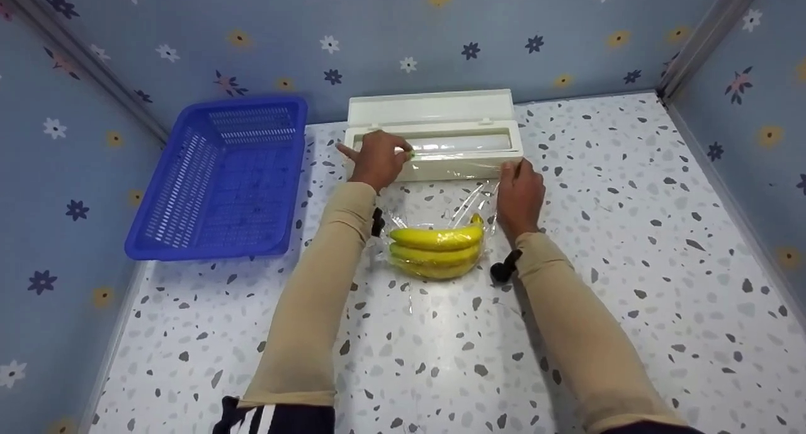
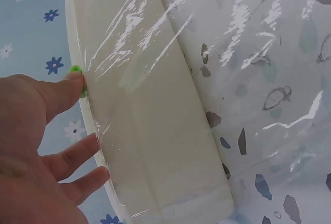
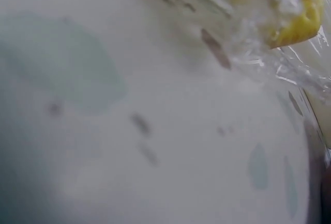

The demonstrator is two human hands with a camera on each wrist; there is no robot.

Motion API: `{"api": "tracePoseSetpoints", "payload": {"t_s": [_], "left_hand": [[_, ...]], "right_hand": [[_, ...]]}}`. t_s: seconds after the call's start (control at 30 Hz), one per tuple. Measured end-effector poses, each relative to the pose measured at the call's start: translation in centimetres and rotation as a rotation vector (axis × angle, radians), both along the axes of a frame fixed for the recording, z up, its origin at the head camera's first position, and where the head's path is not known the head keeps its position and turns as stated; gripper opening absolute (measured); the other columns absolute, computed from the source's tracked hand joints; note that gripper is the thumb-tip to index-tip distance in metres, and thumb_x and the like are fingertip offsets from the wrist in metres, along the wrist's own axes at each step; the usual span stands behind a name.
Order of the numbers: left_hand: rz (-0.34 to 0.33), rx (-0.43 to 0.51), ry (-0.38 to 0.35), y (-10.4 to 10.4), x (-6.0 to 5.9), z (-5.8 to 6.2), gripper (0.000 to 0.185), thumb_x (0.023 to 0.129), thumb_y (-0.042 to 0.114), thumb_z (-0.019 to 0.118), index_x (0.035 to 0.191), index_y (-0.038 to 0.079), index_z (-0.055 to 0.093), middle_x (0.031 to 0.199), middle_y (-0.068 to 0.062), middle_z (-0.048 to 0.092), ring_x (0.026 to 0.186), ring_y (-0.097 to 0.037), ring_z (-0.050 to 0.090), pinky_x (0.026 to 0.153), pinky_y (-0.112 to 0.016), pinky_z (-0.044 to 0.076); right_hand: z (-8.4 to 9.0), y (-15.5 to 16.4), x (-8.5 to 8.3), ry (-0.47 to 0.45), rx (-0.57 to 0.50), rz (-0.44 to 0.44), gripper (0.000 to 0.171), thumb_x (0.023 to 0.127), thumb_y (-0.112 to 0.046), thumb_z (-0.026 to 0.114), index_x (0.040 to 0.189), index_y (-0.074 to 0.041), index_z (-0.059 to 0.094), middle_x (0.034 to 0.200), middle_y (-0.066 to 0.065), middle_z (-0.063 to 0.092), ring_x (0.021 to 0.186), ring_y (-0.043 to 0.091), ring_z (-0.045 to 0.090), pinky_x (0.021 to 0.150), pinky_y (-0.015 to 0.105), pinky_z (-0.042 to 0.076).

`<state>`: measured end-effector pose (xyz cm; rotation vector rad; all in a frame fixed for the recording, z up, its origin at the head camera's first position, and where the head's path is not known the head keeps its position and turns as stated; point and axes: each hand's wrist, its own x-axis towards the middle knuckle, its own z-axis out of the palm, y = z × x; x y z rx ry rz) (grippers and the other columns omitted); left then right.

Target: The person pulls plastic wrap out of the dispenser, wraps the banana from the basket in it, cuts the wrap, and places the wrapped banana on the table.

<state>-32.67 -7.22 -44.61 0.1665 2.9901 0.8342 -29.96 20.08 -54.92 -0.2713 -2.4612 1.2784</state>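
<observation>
A white cling-film dispenser (image 1: pixel 466 167) lies open at the back of the table. A clear film sheet (image 1: pixel 453 198) runs from it toward me and covers a bunch of yellow bananas (image 1: pixel 437 240). My left hand (image 1: pixel 385 155) rests on the dispenser's left part, its thumb against the small green slider (image 1: pixel 410 155). In the left wrist view the thumb of that hand (image 2: pixel 62 125) touches the slider (image 2: pixel 76 71) on the dispenser's edge (image 2: pixel 165 146), the other fingers spread and straight, and film (image 2: pixel 258 53) hangs over the front. My right hand (image 1: pixel 517 183) lies on the film's right edge beside the dispenser's right end. The right wrist view shows blurred tabletop and bananas (image 3: pixel 305 19).
An empty blue plastic basket (image 1: pixel 208 252) stands at the back left. The speckled white tabletop (image 1: pixel 630 245) is bounded by flower-patterned walls on the left, back and right. Bare surface lies to the right and in front of the bananas.
</observation>
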Motion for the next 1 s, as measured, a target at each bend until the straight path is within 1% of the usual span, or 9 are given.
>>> {"api": "tracePoseSetpoints", "payload": {"t_s": [0.07,0.17,0.27,0.37,0.47,0.6,0.8,0.9,1.0], "left_hand": [[0.016,0.016,-0.019,-0.3,0.1,0.1,0.016,0.097,0.030,0.068,0.109,0.026,0.077,0.136,-0.003,0.061,0.141,-0.035,0.037,0.093,-0.085,-0.013],[0.031,0.043,-0.046,-0.6,0.2,0.1,0.017,0.097,0.027,0.068,0.110,0.024,0.077,0.142,-0.006,0.056,0.141,-0.040,0.034,0.092,-0.087,-0.009],[0.030,0.047,-0.037,-0.7,0.2,-0.2,0.016,0.097,0.024,0.068,0.109,0.022,0.078,0.142,-0.007,0.055,0.139,-0.042,0.034,0.093,-0.088,-0.003],[0.028,0.051,-0.013,-0.8,0.2,-0.6,0.015,0.097,0.024,0.067,0.107,0.021,0.078,0.137,-0.007,0.059,0.137,-0.039,0.037,0.096,-0.087,0.004],[0.032,0.041,0.009,-1.2,0.3,-0.8,0.016,0.098,0.026,0.066,0.108,0.021,0.078,0.132,-0.007,0.060,0.134,-0.035,0.041,0.099,-0.081,0.015],[0.040,0.025,0.041,-2.0,0.6,-0.8,0.017,0.099,0.027,0.066,0.110,0.022,0.077,0.126,-0.005,0.062,0.128,-0.027,0.046,0.096,-0.070,0.027],[0.029,0.022,0.072,-2.9,0.6,-0.7,0.017,0.098,0.025,0.067,0.110,0.021,0.077,0.122,0.000,0.066,0.122,-0.021,0.054,0.093,-0.059,0.035],[0.016,0.020,0.083,-3.1,0.3,-0.9,0.016,0.098,0.024,0.066,0.109,0.019,0.077,0.121,0.000,0.068,0.120,-0.021,0.056,0.091,-0.054,0.038],[0.001,0.018,0.082,-3.4,0.1,-0.8,0.016,0.099,0.023,0.066,0.110,0.017,0.076,0.123,-0.002,0.067,0.121,-0.024,0.057,0.092,-0.052,0.040]], "right_hand": [[0.1,0.0,0.0,0.004,-0.003,0.007,0.053,0.105,-0.053,0.036,0.118,-0.008,0.060,0.089,0.009,0.060,0.085,0.027,0.055,0.078,0.044,0.043],[0.1,0.1,0.1,-0.003,0.007,0.014,0.055,0.105,-0.054,0.036,0.123,-0.007,0.060,0.093,0.009,0.062,0.087,0.026,0.056,0.080,0.043,0.044],[0.0,0.2,0.4,-0.024,0.010,0.013,0.059,0.105,-0.055,0.035,0.131,-0.007,0.057,0.101,0.010,0.064,0.094,0.027,0.057,0.086,0.045,0.044],[-0.1,0.2,0.7,-0.050,-0.007,0.006,0.060,0.104,-0.055,0.034,0.135,-0.008,0.055,0.106,0.011,0.063,0.099,0.028,0.056,0.090,0.047,0.042],[-0.1,0.1,0.8,-0.065,-0.003,-0.003,0.060,0.105,-0.055,0.034,0.137,-0.008,0.053,0.110,0.011,0.062,0.105,0.029,0.054,0.094,0.048,0.039],[0.0,-0.2,0.6,-0.057,0.022,-0.003,0.059,0.105,-0.055,0.033,0.135,-0.008,0.053,0.110,0.012,0.061,0.106,0.030,0.054,0.095,0.049,0.039],[0.2,-0.3,0.5,-0.059,0.019,0.001,0.061,0.104,-0.057,0.033,0.135,-0.008,0.054,0.110,0.011,0.061,0.104,0.029,0.055,0.094,0.048,0.041],[0.3,-0.2,0.5,-0.051,0.019,0.001,0.060,0.104,-0.056,0.034,0.136,-0.008,0.053,0.110,0.011,0.061,0.103,0.029,0.055,0.093,0.048,0.041],[0.3,-0.1,0.4,-0.052,0.009,0.004,0.059,0.104,-0.056,0.034,0.134,-0.008,0.054,0.107,0.011,0.060,0.100,0.028,0.054,0.092,0.047,0.041]]}}
